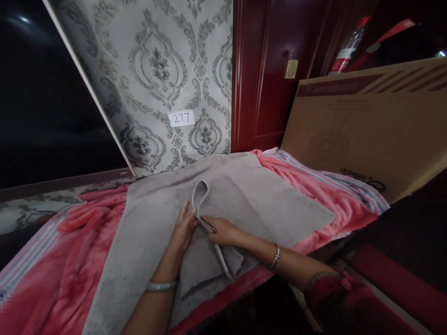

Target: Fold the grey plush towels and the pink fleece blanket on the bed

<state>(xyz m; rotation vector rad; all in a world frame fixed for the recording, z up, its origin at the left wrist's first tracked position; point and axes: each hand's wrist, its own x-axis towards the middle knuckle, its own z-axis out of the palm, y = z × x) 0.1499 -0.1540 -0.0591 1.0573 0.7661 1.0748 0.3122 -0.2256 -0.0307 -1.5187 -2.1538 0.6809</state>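
Note:
A grey cloth (pixel 226 200) lies partly folded on a larger grey sheet (pixel 139 232), its middle raised into a standing loop. My right hand (pixel 223 231) grips the layered fold just below that loop, fingers wrapped over the edge. On the other side, my left hand (pixel 185 228) rests against the fold with its fingers stretched out and its thumb toward the loop. One edge of the cloth hangs down past my right hand toward the front. The undersides of both hands are hidden.
Pink plush blankets (pixel 84 232) bunch up on both sides of the sheet. A large cardboard box (pixel 366 125) leans at the right, with a bottle (pixel 349 49) behind it. A dark screen (pixel 52 102) stands at the left. Patterned wallpaper (pixel 157 70) carries a "277" label (pixel 181 118).

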